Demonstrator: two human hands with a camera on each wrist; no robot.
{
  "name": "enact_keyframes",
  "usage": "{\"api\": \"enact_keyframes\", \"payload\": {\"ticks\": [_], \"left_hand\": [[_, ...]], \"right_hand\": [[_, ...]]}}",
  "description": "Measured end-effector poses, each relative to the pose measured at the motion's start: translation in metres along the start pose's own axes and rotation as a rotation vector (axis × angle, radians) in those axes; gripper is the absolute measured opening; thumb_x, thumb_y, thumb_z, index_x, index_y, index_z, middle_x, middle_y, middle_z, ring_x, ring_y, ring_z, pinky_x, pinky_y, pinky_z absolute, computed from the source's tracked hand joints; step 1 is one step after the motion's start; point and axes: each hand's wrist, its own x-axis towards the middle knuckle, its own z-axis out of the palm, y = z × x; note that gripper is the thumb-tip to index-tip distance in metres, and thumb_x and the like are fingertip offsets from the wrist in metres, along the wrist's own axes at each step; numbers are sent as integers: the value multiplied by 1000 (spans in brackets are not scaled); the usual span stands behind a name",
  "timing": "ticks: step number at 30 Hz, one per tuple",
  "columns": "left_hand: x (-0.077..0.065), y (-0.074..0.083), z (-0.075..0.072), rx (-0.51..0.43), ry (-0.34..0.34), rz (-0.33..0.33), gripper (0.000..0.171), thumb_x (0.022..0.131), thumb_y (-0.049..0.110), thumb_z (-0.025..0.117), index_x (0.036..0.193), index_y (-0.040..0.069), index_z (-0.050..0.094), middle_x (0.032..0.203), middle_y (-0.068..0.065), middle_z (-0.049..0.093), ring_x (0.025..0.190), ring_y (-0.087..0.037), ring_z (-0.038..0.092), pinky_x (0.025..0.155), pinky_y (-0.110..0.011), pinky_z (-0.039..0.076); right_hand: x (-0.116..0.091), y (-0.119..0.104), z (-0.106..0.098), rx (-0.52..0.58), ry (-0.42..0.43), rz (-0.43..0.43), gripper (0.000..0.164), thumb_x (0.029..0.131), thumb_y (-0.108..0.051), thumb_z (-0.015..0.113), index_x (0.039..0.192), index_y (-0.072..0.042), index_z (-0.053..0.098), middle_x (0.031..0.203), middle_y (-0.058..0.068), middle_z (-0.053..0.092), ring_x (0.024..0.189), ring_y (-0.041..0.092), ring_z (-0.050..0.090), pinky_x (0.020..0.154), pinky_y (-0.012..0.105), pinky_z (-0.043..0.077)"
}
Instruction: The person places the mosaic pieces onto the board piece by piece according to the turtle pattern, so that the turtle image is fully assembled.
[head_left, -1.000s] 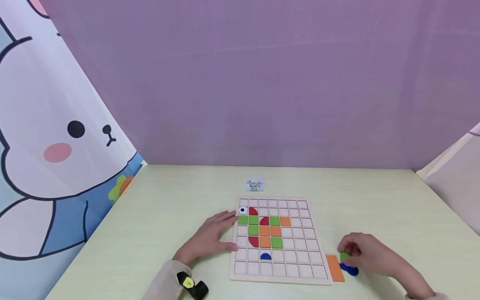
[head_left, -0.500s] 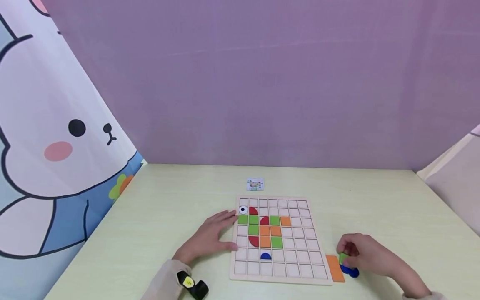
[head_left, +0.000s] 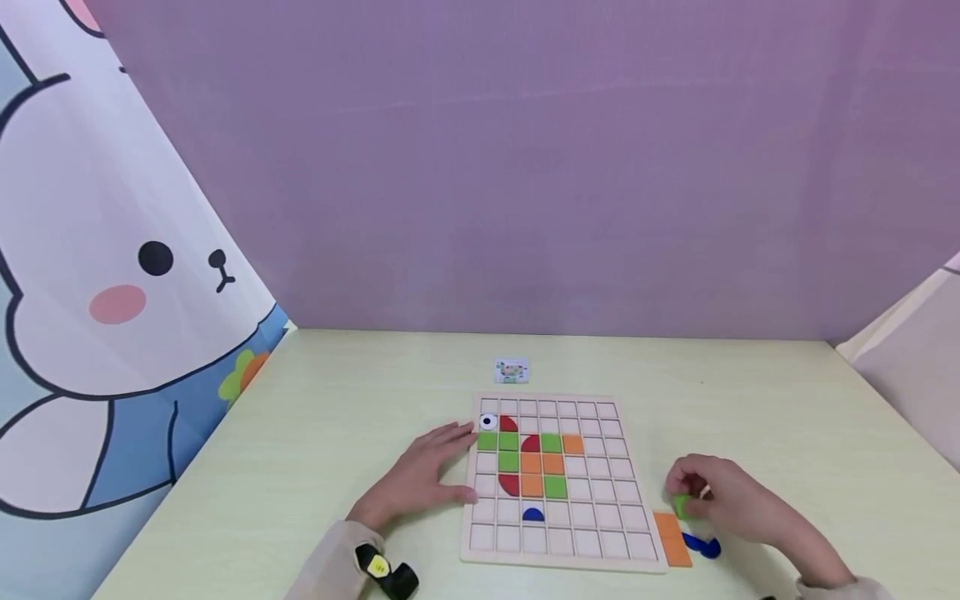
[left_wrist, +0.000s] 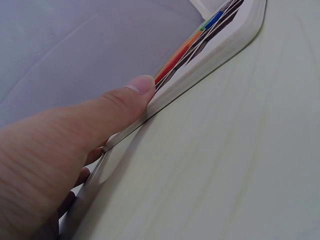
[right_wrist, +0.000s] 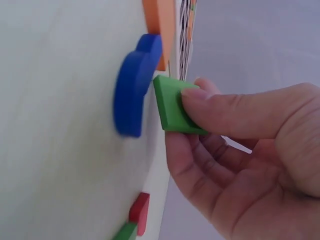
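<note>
I pinch a small green square wooden tile between the thumb and fingers of my right hand; my thumb lies flat on its top face and my fingers are curled beneath it. The tile is lifted clear of the table, just right of the board's near right corner. Directly below it on the table lie the blue rounded wooden pieces, and beside those a flat orange rectangular piece lies against the board's right edge. A small red piece and another green one show at the edge of the right wrist view.

The pale wooden grid board holds a pattern of green and orange squares, red rounded pieces, a blue half-round and a white tile with a black eye near its far left corner. My left hand lies flat on the table against the board's left edge, fingers straight, thumb tip touching the board's side, gripping nothing. A small picture card lies beyond the board on the light green table.
</note>
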Motion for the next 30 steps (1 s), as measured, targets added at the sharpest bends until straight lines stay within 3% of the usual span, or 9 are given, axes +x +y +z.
{"api": "enact_keyframes", "payload": {"ticks": [10, 25, 30], "left_hand": [[2, -2, 2, 21, 3, 0, 86, 78, 63, 63, 146, 17, 40, 155, 0, 32, 144, -30, 25, 115, -57, 22], [4, -1, 3, 14, -17, -25, 86, 77, 64, 63, 147, 19, 39, 156, 1, 30, 145, -29, 22, 115, -57, 22], [4, -2, 3, 12, -12, -18, 85, 78, 63, 64, 146, 18, 39, 156, 0, 31, 145, -30, 23, 114, -58, 22]], "right_hand": [[20, -16, 0, -18, 68, -18, 20, 78, 7, 67, 88, -10, 62, 81, -5, 60, 73, 0, 50, 63, 20, 48], [55, -36, 14, 5, 73, -132, 16, 81, 7, 66, 90, -6, 67, 83, -3, 61, 74, 3, 50, 64, 20, 47], [64, -41, 17, 3, 67, -119, 17, 80, 7, 66, 90, -7, 66, 81, -2, 59, 73, 5, 48, 63, 19, 45]]}}
